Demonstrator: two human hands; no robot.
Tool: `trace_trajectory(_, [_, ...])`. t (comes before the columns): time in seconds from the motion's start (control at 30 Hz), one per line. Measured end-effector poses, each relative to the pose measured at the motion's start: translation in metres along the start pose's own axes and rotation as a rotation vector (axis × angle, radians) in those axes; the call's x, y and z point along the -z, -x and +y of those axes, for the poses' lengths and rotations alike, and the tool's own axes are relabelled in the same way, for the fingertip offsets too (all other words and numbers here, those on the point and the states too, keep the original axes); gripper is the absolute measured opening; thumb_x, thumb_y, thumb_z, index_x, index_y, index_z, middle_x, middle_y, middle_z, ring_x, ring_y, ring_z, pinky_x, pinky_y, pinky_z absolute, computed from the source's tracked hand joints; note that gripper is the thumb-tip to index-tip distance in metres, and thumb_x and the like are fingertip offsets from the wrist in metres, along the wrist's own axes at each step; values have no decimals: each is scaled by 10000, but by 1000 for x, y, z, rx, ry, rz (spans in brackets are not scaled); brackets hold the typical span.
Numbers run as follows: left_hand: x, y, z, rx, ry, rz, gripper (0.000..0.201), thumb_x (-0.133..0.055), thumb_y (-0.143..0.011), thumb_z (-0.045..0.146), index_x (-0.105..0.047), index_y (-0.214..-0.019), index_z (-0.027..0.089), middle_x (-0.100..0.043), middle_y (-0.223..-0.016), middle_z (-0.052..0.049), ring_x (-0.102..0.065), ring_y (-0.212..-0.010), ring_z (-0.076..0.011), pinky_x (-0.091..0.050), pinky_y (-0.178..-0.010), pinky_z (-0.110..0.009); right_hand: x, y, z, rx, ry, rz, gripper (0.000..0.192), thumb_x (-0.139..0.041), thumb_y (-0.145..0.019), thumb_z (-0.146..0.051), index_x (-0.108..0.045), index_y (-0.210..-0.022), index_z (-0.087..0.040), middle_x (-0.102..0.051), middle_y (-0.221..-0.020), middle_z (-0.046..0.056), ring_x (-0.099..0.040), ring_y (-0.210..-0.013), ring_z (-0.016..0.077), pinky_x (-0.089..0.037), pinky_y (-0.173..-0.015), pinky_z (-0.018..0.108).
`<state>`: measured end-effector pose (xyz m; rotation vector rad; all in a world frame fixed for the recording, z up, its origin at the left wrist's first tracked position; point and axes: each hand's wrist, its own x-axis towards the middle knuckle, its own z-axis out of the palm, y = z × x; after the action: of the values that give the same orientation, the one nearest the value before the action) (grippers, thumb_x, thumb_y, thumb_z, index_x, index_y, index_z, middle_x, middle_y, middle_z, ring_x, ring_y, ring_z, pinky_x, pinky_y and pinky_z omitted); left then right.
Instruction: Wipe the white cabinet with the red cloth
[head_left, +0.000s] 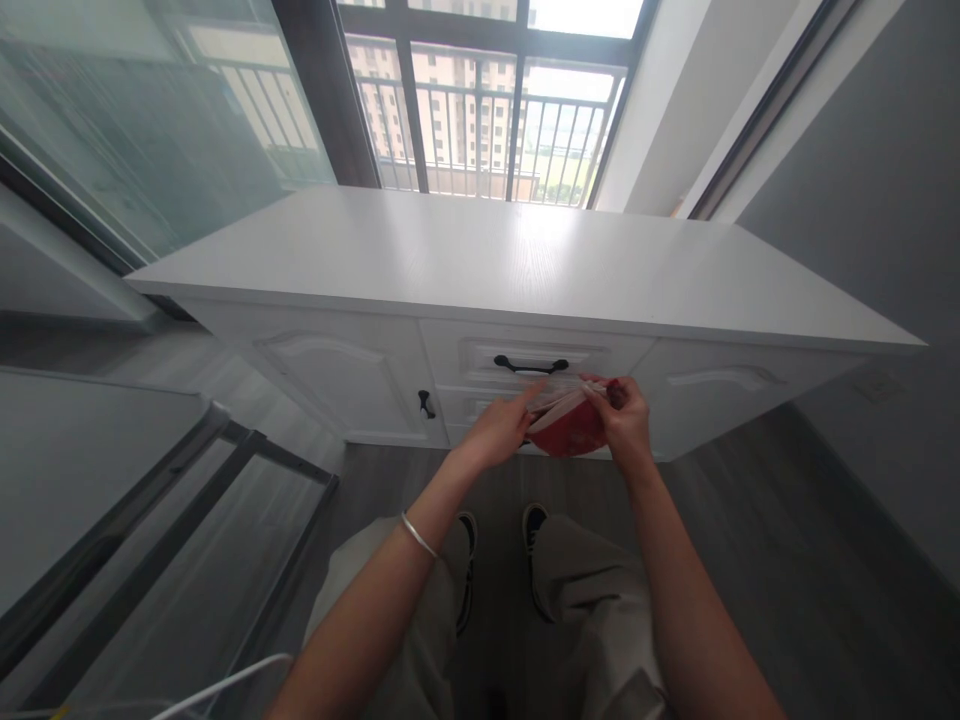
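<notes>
I hold a clear plastic bag with red contents (pixel 566 425) in front of me with both hands. My left hand (pixel 501 430) pinches the bag's top edge on the left, and a thin silver bangle sits on that wrist. My right hand (pixel 622 415) grips the bag's top right corner. The bag hangs in the air just in front of a white cabinet's (pixel 525 270) drawer with a black handle (pixel 530 365). The drawer looks closed.
The white cabinet stands under a window with a railing (pixel 487 120). A cabinet door with a black knob (pixel 426 404) is left of the drawer. A glass sliding door (pixel 150 130) is at left, a grey wall at right, a grey wood floor below.
</notes>
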<state>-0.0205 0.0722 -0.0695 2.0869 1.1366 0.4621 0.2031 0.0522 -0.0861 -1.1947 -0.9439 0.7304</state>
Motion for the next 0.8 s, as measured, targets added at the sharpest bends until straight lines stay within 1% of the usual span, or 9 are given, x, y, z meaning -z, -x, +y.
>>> trace_trajectory(0.1, [-2, -2, -3, -19, -17, -33, 490, -418, -1056, 241, -711, -1449, 245, -771, -1375, -123, -713, -1272, -368, -514, -1038, -438, 4, 0, 0, -58, -36, -38, 549, -1011, -629, -562, -602, -833, -259, -821, -940, 74, -762, -857, 247, -612, -780, 372])
trace_trajectory(0.23, [-6, -6, -4, -53, 67, -26, 452, -432, -1028, 235, -780, -1317, 237, -797, -1319, -95, -723, -1237, -327, -522, -1028, -400, 7, -3, 4, -33, -2, 47, 588, -1030, -569, -573, -612, -831, -253, -794, -846, 43, -740, -772, 222, -586, -722, 341])
trace_trajectory(0.33, [-8, -6, 2, -112, 170, -27, 441, -417, -1007, 226, -807, -1212, 213, -807, -1266, -85, -721, -1190, -295, -514, -1019, -378, 6, -4, 4, 0, 31, 95, 587, -1005, -594, -605, -607, -839, -251, -779, -832, 36, -732, -770, 215, -586, -728, 342])
trace_trajectory(0.4, [-11, -6, 8, -123, 237, -17, 428, -426, -1051, 317, -794, -1238, 206, -806, -1261, -83, -723, -1157, -288, -509, -1001, -375, 5, -3, 1, 21, 52, 113, 577, -989, -616, -613, -604, -846, -250, -771, -835, 34, -729, -779, 215, -592, -739, 346])
trace_trajectory(0.5, [-16, -8, 11, -93, 256, 10, 498, -643, -1008, 531, -722, -1381, 212, -786, -1323, -87, -721, -1163, -301, -498, -973, -367, 2, 0, -4, 49, 74, 105, 560, -974, -644, -608, -611, -870, -247, -756, -834, 29, -723, -785, 217, -595, -738, 348])
trace_trajectory(0.57, [-20, -11, 7, -69, 179, 22, 477, -740, -952, 510, -742, -1311, 195, -804, -1238, -97, -728, -1096, -307, -483, -906, -359, 2, 2, -6, 60, 84, 81, 544, -960, -669, -608, -617, -883, -245, -748, -836, 31, -714, -782, 217, -590, -723, 345])
trace_trajectory(0.63, [-22, -15, 2, -76, 126, 7, 290, -689, -986, 440, -776, -1084, 181, -808, -1039, -85, -720, -963, -282, -446, -813, -346, 4, 3, -7, 66, 102, 57, 524, -944, -695, -608, -620, -890, -245, -744, -848, 38, -706, -789, 220, -585, -719, 348])
trace_trajectory(0.7, [-21, -17, -4, -100, 168, -20, 290, -619, -1019, 424, -752, -926, 185, -774, -903, -56, -689, -872, -248, -411, -759, -332, 7, 4, -7, 82, 148, 44, 496, -923, -726, -601, -625, -903, -247, -737, -860, 40, -700, -809, 224, -584, -744, 360])
trace_trajectory(0.8, [-15, -19, -10, -92, 330, -43, 335, -626, -989, 489, -760, -920, 190, -753, -864, -26, -654, -829, -221, -405, -734, -318, 12, 4, -5, 133, 237, 16, 463, -877, -783, -586, -661, -1012, -247, -733, -896, 36, -694, -855, 235, -586, -826, 394])
